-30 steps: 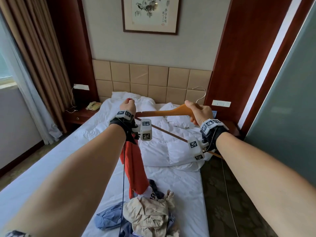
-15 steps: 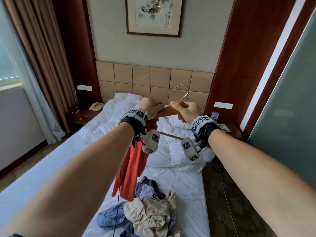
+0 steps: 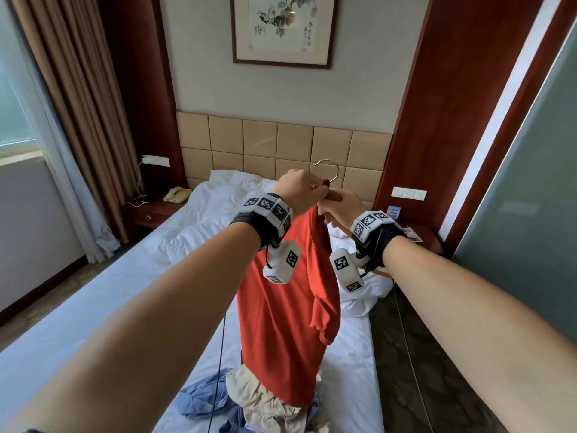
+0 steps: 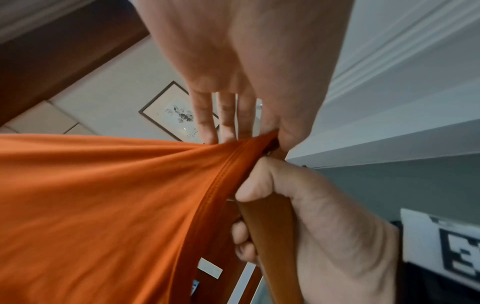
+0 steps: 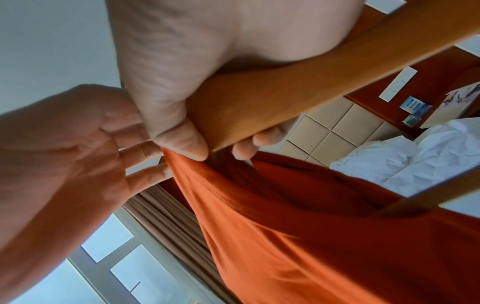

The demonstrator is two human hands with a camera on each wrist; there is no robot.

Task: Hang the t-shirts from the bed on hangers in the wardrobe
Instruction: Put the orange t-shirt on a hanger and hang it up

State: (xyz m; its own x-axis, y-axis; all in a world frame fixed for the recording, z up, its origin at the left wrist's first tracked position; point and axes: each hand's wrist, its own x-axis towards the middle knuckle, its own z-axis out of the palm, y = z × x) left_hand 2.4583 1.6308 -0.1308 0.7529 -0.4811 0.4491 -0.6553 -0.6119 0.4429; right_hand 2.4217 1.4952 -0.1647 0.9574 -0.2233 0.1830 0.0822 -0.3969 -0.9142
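Holding: both hands are raised together in front of the chest over the bed [image 3: 103, 301], working one orange-red t-shirt [image 3: 281, 323] onto a wooden hanger [image 3: 334, 196].
Left hand: the left hand [image 3: 296, 190] pinches the t-shirt's collar edge between thumb and fingers, just left of the right hand and touching it; in the left wrist view its other fingers [image 4: 205, 121] reach down straight to the cloth.
Right hand: the right hand [image 3: 340, 210] is clenched around the wooden bar of the hanger, thumb on top and fingers curled beneath, right at the point where the collar seam meets the wood.
Hanger: its metal hook [image 3: 327, 170] rises just above the two hands; its lower rod [image 5: 415, 197] runs out under the right wrist, partly inside the cloth.
T-shirt: it hangs straight down below both hands, one short sleeve drooping under the right wrist, and its hem reaches the clothes pile.
Clothes pile: a beige garment [image 3: 262, 401] and a blue garment [image 3: 199, 398] lie crumpled on the sheet below the hands, at the near end of the bed.
Bedding: a rumpled white duvet [image 3: 359, 295] lies beyond the right hand, by the tiled headboard [image 3: 281, 142].
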